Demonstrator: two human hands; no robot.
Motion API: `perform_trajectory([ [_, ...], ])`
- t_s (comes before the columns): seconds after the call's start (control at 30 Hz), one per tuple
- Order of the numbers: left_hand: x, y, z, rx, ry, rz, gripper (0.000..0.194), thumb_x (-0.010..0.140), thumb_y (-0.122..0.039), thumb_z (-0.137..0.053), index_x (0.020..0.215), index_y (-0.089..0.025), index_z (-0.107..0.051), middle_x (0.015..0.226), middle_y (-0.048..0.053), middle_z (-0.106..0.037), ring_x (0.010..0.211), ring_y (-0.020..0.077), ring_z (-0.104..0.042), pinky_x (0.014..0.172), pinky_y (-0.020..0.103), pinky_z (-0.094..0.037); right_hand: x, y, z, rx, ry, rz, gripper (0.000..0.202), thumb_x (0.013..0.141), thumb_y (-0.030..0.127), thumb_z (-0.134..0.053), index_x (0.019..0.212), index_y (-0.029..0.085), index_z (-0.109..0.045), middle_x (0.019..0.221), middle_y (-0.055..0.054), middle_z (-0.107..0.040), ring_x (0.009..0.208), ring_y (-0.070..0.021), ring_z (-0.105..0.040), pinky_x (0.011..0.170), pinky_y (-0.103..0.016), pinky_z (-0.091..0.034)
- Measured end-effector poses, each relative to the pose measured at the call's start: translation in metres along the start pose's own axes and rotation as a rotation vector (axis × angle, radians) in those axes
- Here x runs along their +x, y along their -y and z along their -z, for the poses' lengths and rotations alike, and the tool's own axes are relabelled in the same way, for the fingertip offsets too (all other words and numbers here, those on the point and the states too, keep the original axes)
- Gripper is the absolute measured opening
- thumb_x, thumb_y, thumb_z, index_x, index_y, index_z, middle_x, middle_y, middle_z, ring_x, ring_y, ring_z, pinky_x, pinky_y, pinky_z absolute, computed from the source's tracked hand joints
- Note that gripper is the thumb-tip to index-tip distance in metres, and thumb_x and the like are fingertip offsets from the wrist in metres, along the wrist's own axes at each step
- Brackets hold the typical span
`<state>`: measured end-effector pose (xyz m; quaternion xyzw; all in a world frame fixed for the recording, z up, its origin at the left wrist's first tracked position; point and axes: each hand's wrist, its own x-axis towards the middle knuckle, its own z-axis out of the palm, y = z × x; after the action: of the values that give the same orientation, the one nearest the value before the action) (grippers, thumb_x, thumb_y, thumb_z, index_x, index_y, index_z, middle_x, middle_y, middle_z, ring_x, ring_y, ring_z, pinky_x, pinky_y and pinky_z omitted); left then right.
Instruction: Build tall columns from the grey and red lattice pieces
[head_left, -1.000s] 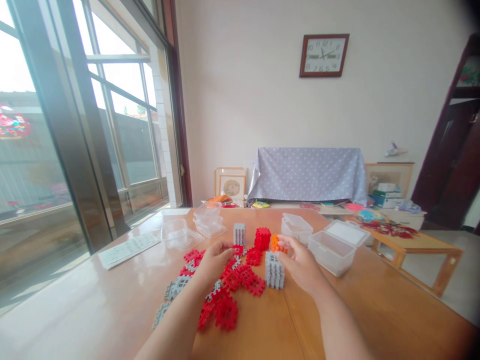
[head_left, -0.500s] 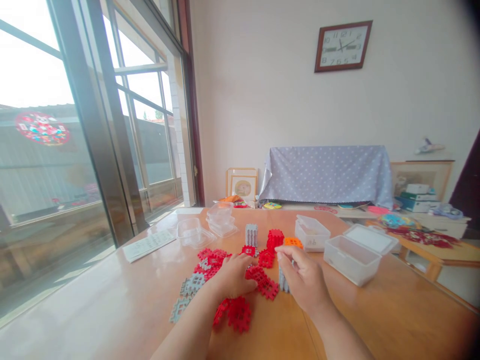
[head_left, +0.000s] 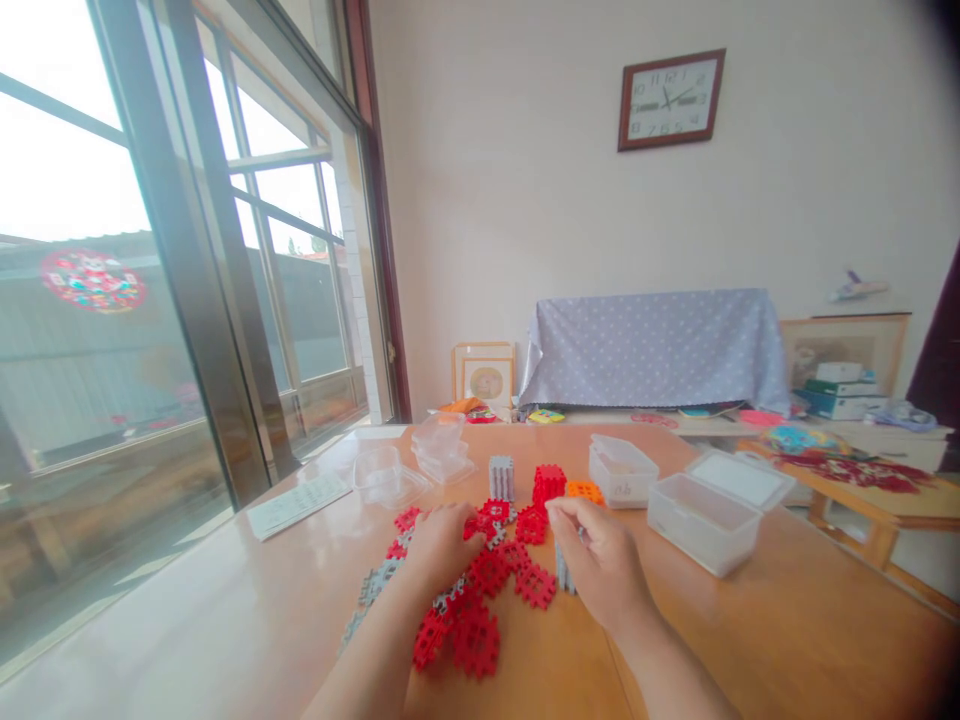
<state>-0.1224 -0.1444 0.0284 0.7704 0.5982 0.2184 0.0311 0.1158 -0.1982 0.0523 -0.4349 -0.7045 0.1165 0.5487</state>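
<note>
Red interlocking plastic squares [head_left: 477, 640] with notched edges lie in a loose pile, mixed with grey squares [head_left: 380, 578] on its left side. Over the pile's left part, my left hand [head_left: 442, 545] reaches down with its thumb apart from the fingers; the fingertips are partly hidden. My right hand [head_left: 607, 565] is closed, with thumb and index finger together; what is between them, if anything, cannot be made out. Just left of it and partly behind it is a grey stack [head_left: 564, 568] of squares. Beyond stand a red stack [head_left: 550, 485], another grey stack [head_left: 502, 478] and orange squares [head_left: 585, 491].
At the right are a small clear box [head_left: 624, 473] and a larger box [head_left: 703, 525] with its lid open. Thin clear containers [head_left: 441, 450] and a printed sheet [head_left: 298, 508] lie on the left of the wooden table [head_left: 540, 665]. A window [head_left: 289, 270] borders the left side.
My left hand has shifted left across the pile, uncovering more red squares in the middle. My right hand has stayed nearly in place. The camera view has tilted slightly.
</note>
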Motion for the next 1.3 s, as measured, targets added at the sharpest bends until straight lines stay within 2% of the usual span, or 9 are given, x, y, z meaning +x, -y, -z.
perform_trajectory([
  [0.23, 0.004, 0.012, -0.002, 0.108, -0.090, 0.189, 0.027, 0.082, -0.033, -0.058, 0.106, -0.024, -0.068, 0.113, 0.011, -0.070, 0.111, 0.0341, -0.059, 0.092, 0.043, -0.037, 0.000, -0.009, -0.003, 0.059, -0.050, -0.035, 0.025, 0.097, 0.042, -0.050, 0.089, 0.025, -0.066, 0.076, -0.001, -0.065, 0.071, -0.0188, -0.061, 0.069, -0.031, -0.048],
  [0.33, 0.003, 0.010, -0.006, 0.155, -0.167, 0.145, 0.036, 0.081, -0.025, -0.056, 0.116, -0.024, -0.065, 0.133, 0.012, -0.061, 0.126, 0.0357, -0.048, 0.099, 0.048, -0.034, -0.001, -0.010, -0.003, 0.098, -0.058, -0.061, 0.025, 0.097, 0.043, -0.050, 0.089, 0.025, -0.065, 0.075, -0.001, -0.065, 0.070, -0.0190, -0.061, 0.070, -0.032, -0.049],
  [0.43, 0.002, 0.005, -0.011, 0.134, -0.093, -0.005, 0.032, 0.080, -0.019, -0.055, 0.108, -0.027, -0.068, 0.141, 0.007, -0.056, 0.136, 0.0338, -0.039, 0.108, 0.051, -0.028, -0.001, -0.009, -0.004, 0.113, -0.069, -0.071, 0.024, 0.097, 0.043, -0.050, 0.090, 0.025, -0.065, 0.078, -0.002, -0.067, 0.072, -0.0193, -0.063, 0.072, -0.032, -0.050],
  [0.53, 0.002, 0.001, -0.016, 0.129, 0.042, -0.100, 0.024, 0.080, -0.017, -0.055, 0.092, -0.029, -0.072, 0.146, 0.003, -0.053, 0.145, 0.0360, -0.027, 0.116, 0.059, -0.014, -0.002, -0.008, -0.004, 0.110, -0.079, -0.068, 0.024, 0.096, 0.043, -0.051, 0.092, 0.025, -0.066, 0.082, -0.003, -0.069, 0.075, -0.0197, -0.063, 0.072, -0.031, -0.051],
  [0.63, 0.002, 0.004, -0.021, 0.157, 0.102, -0.071, 0.025, 0.081, -0.018, -0.052, 0.091, -0.028, -0.073, 0.147, 0.003, -0.052, 0.147, 0.0389, -0.022, 0.115, 0.068, -0.003, -0.002, -0.008, -0.004, 0.118, -0.084, -0.072, 0.024, 0.096, 0.043, -0.052, 0.093, 0.024, -0.067, 0.081, -0.003, -0.069, 0.074, -0.0193, -0.063, 0.071, -0.031, -0.050],
  [0.73, 0.003, 0.008, -0.024, 0.200, 0.079, 0.000, 0.029, 0.082, -0.019, -0.050, 0.097, -0.028, -0.072, 0.144, 0.004, -0.054, 0.148, 0.0374, -0.023, 0.115, 0.068, -0.002, -0.001, -0.009, -0.004, 0.141, -0.088, -0.090, 0.025, 0.096, 0.043, -0.052, 0.091, 0.023, -0.066, 0.076, -0.001, -0.066, 0.070, -0.0175, -0.061, 0.067, -0.028, -0.048],
  [0.9, 0.008, 0.006, -0.030, 0.244, 0.017, 0.026, 0.027, 0.087, -0.029, -0.047, 0.100, -0.026, -0.071, 0.148, 0.006, -0.049, 0.147, 0.0362, -0.024, 0.119, 0.062, -0.002, -0.002, -0.009, -0.004, 0.156, -0.101, -0.117, 0.026, 0.096, 0.043, -0.052, 0.087, 0.023, -0.066, 0.069, 0.001, -0.061, 0.065, -0.0159, -0.057, 0.060, -0.025, -0.044],
  [1.1, 0.012, 0.003, -0.040, 0.258, 0.000, 0.034, 0.035, 0.085, -0.048, -0.053, 0.101, -0.023, -0.071, 0.153, 0.010, -0.045, 0.151, 0.0400, -0.014, 0.118, 0.063, 0.003, -0.002, -0.007, -0.006, 0.154, -0.096, -0.110, 0.027, 0.097, 0.042, -0.051, 0.085, 0.022, -0.065, 0.067, 0.001, -0.059, 0.063, -0.0152, -0.054, 0.059, -0.025, -0.042],
  [1.3, 0.014, 0.008, -0.047, 0.259, 0.012, 0.073, 0.037, 0.084, -0.051, -0.052, 0.096, -0.023, -0.073, 0.150, 0.012, -0.048, 0.152, 0.0406, -0.009, 0.117, 0.063, 0.008, -0.002, -0.008, -0.006, 0.160, -0.112, -0.132, 0.029, 0.097, 0.045, -0.051, 0.086, 0.022, -0.065, 0.066, 0.001, -0.057, 0.061, -0.0148, -0.052, 0.059, -0.025, -0.043],
])
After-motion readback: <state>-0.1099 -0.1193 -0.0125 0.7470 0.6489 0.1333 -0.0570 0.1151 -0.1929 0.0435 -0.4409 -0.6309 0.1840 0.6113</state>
